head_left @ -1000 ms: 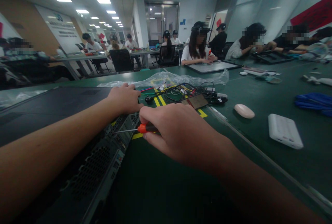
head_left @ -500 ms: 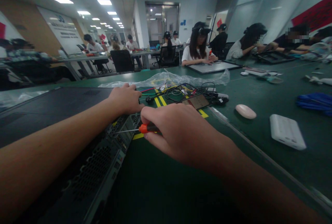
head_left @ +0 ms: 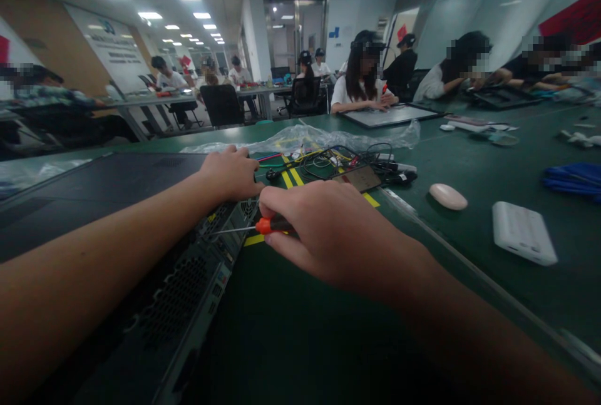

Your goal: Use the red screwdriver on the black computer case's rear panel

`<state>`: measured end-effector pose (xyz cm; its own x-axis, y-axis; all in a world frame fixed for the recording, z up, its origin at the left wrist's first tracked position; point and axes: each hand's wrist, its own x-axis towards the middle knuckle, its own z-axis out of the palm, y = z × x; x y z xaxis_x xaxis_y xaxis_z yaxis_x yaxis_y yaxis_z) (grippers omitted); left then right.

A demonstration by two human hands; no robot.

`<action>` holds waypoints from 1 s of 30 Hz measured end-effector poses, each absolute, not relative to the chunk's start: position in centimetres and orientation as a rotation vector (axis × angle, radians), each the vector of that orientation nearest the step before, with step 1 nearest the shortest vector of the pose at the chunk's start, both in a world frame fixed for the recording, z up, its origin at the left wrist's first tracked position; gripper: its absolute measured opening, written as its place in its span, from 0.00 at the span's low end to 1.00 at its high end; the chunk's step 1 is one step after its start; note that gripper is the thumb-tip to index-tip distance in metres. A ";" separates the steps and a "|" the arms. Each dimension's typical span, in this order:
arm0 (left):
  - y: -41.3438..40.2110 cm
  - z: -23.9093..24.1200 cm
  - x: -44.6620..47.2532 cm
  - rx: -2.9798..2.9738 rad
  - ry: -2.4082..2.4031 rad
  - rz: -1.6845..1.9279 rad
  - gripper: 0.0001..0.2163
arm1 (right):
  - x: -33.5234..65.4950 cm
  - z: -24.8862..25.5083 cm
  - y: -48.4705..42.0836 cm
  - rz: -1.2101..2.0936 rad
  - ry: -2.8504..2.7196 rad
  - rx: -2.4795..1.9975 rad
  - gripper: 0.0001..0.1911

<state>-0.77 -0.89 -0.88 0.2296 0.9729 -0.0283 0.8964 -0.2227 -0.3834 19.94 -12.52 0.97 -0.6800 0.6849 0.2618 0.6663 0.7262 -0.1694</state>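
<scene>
A black computer case [head_left: 107,198] lies on its side on the green table [head_left: 310,330]. My left hand [head_left: 230,173] rests on the case's top corner with its fingers curled over the edge. My right hand [head_left: 328,230] is closed round an orange-handled screwdriver [head_left: 267,225]. The screwdriver's thin metal shaft points left, and its tip meets the case's rear panel [head_left: 206,255] near the ports.
A tangle of cables [head_left: 328,164] and a clear plastic bag [head_left: 319,139] lie behind my hands. A phone [head_left: 361,178], a pink oval object [head_left: 448,196] and a white box [head_left: 523,233] sit to the right. Other people work at the tables beyond.
Both hands stay where they were, on the case and the screwdriver. The view has tilted slightly, and the hands sit a little higher in the frame.
</scene>
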 end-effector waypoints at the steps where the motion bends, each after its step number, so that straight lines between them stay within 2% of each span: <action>1: -0.9 -0.9 -0.8 -2.221 -1.748 0.388 0.30 | 19.9 0.9 -12.5 0.078 -2.617 -1.045 0.05; 8: -0.7 -0.8 -0.8 -2.198 -1.801 0.379 0.28 | 19.9 0.5 -12.3 0.046 -2.608 -1.026 0.08; 20: -0.7 -0.8 -0.9 -2.202 -1.838 0.355 0.33 | 19.9 0.6 -12.3 -0.016 -2.608 -1.017 0.11; 27: -0.9 -0.8 -0.8 -2.210 -1.852 0.327 0.31 | 19.4 0.9 -12.5 0.029 -2.642 -1.067 0.17; 30: -1.1 -0.6 -0.7 -2.217 -1.836 0.363 0.30 | 19.5 0.7 -12.5 0.030 -2.620 -1.060 0.15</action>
